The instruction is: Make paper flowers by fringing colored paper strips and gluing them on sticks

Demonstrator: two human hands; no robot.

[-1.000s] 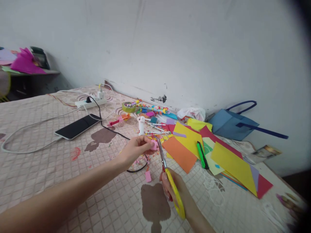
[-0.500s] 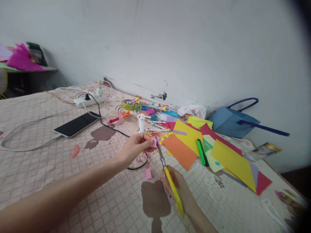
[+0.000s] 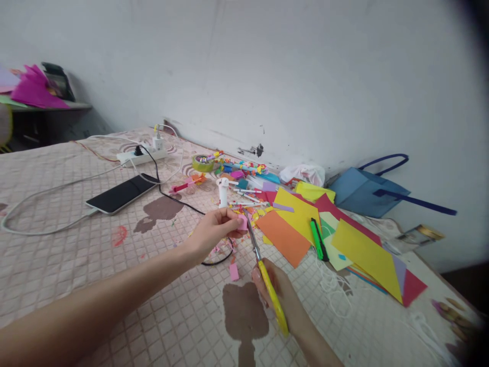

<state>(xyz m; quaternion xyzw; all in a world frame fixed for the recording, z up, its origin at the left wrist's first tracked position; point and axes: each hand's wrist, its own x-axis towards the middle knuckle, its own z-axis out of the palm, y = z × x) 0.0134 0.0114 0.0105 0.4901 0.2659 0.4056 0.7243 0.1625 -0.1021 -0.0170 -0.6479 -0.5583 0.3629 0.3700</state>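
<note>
Between the thumb and fingers of my left hand is a small piece of pink paper. My right hand grips yellow-handled scissors, whose metal blades point up and away, their tips at the right edge of the pink paper. Whether the blades touch it I cannot tell. On the tablecloth below my left hand lies another pink paper piece. Just beyond my left hand stands a white glue gun, with paper scraps and white sticks around it.
Coloured paper sheets and a green cutter knife lie to the right, near white string. A blue bag leans against the wall. Leftward are a phone on a cable and a power strip.
Almost nothing differs. Both hands keep their hold on the paper and the scissors, and the view has shifted very slightly.
</note>
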